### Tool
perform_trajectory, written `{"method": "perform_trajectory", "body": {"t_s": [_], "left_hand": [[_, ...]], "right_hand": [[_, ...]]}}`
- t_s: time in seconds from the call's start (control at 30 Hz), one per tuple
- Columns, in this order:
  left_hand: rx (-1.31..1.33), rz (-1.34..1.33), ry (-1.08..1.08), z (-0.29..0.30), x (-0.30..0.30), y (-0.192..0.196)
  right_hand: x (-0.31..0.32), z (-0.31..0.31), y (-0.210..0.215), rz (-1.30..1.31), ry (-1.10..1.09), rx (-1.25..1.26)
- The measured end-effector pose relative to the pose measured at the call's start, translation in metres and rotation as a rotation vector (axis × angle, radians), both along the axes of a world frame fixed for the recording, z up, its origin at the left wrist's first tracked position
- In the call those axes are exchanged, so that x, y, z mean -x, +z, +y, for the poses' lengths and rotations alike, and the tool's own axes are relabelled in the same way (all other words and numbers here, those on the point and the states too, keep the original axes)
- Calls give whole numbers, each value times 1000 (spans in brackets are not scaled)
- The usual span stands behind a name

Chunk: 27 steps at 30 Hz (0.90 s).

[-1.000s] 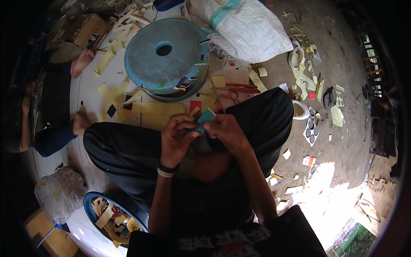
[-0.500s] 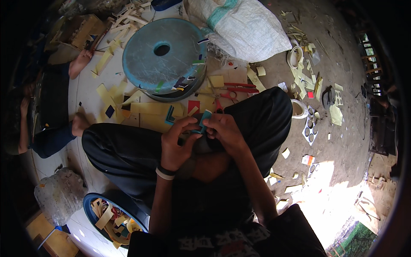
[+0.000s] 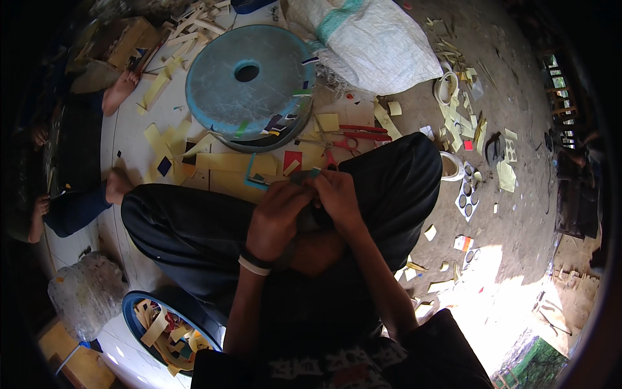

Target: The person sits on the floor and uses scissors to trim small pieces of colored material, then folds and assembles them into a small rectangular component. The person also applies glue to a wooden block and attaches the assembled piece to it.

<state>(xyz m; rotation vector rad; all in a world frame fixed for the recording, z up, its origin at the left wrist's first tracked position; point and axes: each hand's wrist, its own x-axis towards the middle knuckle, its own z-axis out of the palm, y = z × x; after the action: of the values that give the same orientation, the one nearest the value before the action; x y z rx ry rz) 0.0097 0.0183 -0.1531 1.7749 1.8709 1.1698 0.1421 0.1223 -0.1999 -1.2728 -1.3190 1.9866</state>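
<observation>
While the right hand (image 3: 338, 196) clamps a small, flat, teal piece (image 3: 315, 172) above the lap, the left hand (image 3: 276, 212) curls against it, presumably to steady work by fingertip; its own grip cannot be told. Just beyond lies a thin, teal, L-shaped strip (image 3: 249, 170), probably set aside within reach.

Fingers (image 3: 334, 188) on small teal piece (image 3: 315, 172)

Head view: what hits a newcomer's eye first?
Likely the big blue disc, upper middle, with a white woven sack right of it. At centre, the left hand and right hand pinch a teal piece. A blue tub of scraps sits lower left.
</observation>
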Motion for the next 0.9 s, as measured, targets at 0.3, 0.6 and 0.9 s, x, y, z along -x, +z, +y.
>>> {"method": "perform_trajectory", "body": {"t_s": [0.3, 0.6, 0.9], "left_hand": [[56, 179, 28, -4, -10, -7], [76, 301, 78, -5, -14, -7], [-156, -95, 362, -7, -10, 9]], "right_hand": [[2, -8, -13, -336, 77, -620], [3, -3, -11, -268, -5, -512], [2, 0, 2, -82, -153, -169]]}}
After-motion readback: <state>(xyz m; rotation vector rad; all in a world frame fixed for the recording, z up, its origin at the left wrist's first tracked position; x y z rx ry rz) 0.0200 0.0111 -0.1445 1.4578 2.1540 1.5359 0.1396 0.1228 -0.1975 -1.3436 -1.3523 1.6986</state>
